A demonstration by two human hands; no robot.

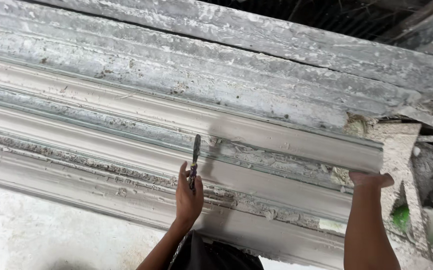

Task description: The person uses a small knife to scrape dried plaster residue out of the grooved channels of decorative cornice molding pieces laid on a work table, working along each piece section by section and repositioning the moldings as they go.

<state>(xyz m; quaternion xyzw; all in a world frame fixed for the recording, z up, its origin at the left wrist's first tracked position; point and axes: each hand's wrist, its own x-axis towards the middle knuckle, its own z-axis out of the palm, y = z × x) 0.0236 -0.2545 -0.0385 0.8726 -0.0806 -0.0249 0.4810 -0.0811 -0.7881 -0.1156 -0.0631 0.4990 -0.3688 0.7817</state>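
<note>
Work surface: long moulding bench (126, 75), grey-white, crusted with dried plaster, running from the upper left of the frame down to the right edge. Surroundings: dark roof space along the top right; pale, dusty floor (36, 235) at lower left; rough plaster-caked support (401, 150) at right. Item: plaster cornice strips (276, 145), off-white, ribbed lengthwise, lying side by side across the centre, edges crumbly with scraps. Left hand (188, 197), lower centre, fingers closed round a slim dark blade tool (195, 152) pointing upward against the cornice. Right hand (370, 179), right of centre, fingers curled over the cornice end.
</note>
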